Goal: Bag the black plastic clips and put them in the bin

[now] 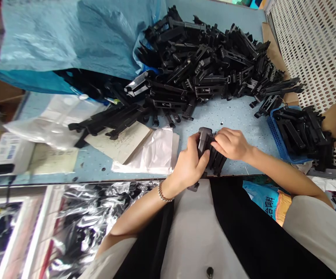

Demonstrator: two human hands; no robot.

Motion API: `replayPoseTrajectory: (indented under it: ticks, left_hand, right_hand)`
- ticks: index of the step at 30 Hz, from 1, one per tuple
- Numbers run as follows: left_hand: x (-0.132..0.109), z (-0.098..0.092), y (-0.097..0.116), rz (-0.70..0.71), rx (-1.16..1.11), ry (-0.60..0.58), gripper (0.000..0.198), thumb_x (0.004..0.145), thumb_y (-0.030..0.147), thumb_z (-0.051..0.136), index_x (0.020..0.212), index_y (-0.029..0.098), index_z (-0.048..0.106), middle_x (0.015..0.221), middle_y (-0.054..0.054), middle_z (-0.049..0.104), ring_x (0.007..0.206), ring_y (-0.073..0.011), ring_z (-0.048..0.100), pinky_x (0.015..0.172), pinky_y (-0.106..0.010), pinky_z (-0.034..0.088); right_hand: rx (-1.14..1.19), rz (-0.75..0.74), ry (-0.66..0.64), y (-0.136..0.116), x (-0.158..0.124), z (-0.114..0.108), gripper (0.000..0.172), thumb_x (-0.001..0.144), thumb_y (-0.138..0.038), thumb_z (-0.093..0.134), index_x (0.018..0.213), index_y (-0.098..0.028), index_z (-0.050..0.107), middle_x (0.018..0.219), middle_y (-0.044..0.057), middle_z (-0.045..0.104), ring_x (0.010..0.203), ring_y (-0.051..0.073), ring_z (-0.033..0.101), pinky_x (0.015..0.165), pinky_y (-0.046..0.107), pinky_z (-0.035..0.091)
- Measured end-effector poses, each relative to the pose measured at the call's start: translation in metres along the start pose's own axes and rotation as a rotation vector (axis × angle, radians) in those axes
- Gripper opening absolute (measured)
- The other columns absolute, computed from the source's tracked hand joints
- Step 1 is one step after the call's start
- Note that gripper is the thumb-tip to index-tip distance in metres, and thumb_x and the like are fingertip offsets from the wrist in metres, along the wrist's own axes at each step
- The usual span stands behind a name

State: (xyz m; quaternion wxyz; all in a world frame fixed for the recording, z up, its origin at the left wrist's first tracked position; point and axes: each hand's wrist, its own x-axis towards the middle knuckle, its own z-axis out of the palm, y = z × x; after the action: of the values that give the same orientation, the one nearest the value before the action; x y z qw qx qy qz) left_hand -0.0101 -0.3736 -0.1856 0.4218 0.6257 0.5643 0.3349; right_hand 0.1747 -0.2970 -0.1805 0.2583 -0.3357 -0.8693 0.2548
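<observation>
Blue table (234,116), both hands (187,164) (232,144) in curled grips on black parts (204,137).

Small-parts workshop, blue workbench (237,114), heaped black parts (203,64), filled blue basket (276,135), plastic packing bags (159,149)

In front of the big heap of black parts (211,69), we see a bare patch of blue table (239,116) where a hand could slide through, but our left hand (191,162) and right hand (232,144) fill some of its near edge. To the heap's right, the blue basket (277,135) and the white wall with holes (313,46) block us. To the heap's left, the big blue bag (78,42) stands in our way, and in front of that side a card (121,141) and clear bags (155,153) cover the table.
</observation>
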Motion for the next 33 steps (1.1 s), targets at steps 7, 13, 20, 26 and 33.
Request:
replayPoseTrajectory:
  ticks: [7,13,20,26,33]
  left_hand:
    - [0.002,-0.014,-0.015,-0.049,-0.011,0.055,0.055,0.096,0.045,0.052,0.142,0.018,0.041,0.124,-0.013,0.066,0.103,-0.0278,0.068,0.089,-0.041,0.054]
    - [0.019,-0.025,-0.074,-0.293,0.201,0.260,0.045,0.095,0.040,0.049,0.130,0.013,0.054,0.124,-0.020,0.065,0.118,-0.0358,0.062,0.105,-0.055,0.047]
    - [0.023,0.053,-0.112,-0.149,0.094,0.287,0.056,0.100,0.028,0.041,0.152,0.009,0.037,0.150,-0.025,0.049,0.141,-0.0338,0.045,0.119,-0.056,0.034]
    - [0.017,0.071,-0.112,-0.087,0.345,0.279,0.056,0.098,0.019,0.041,0.153,0.012,0.040,0.154,-0.026,0.043,0.135,-0.0402,0.047,0.110,-0.065,0.038]
    - [0.013,0.045,-0.112,0.041,0.206,0.271,0.049,0.100,0.026,0.044,0.148,0.018,0.044,0.146,-0.021,0.050,0.139,-0.0319,0.046,0.116,-0.058,0.036]
  right_hand:
    - [0.453,0.373,-0.208,-0.004,-0.005,0.002,0.055,0.105,-0.062,0.033,0.079,-0.019,0.057,0.060,-0.004,0.052,0.052,0.011,0.051,0.049,0.022,0.040]
    - [-0.465,0.544,-0.363,0.028,-0.032,0.001,0.038,0.103,-0.054,0.049,0.101,-0.017,0.060,0.082,0.008,0.068,0.063,0.018,0.063,0.057,0.027,0.040]
    - [-0.703,0.227,-0.209,0.077,-0.054,0.016,0.029,0.103,-0.048,0.053,0.094,-0.020,0.058,0.083,0.011,0.067,0.055,0.018,0.060,0.048,0.030,0.032]
    - [-0.645,0.261,-0.251,0.057,0.032,0.018,0.021,0.105,-0.031,0.049,0.116,-0.019,0.062,0.108,0.015,0.069,0.086,0.024,0.067,0.061,0.030,0.043]
    - [-0.510,-0.030,-0.426,0.068,0.137,0.055,0.031,0.098,-0.010,0.048,0.122,-0.021,0.065,0.136,0.014,0.061,0.119,0.029,0.057,0.082,0.035,0.049]
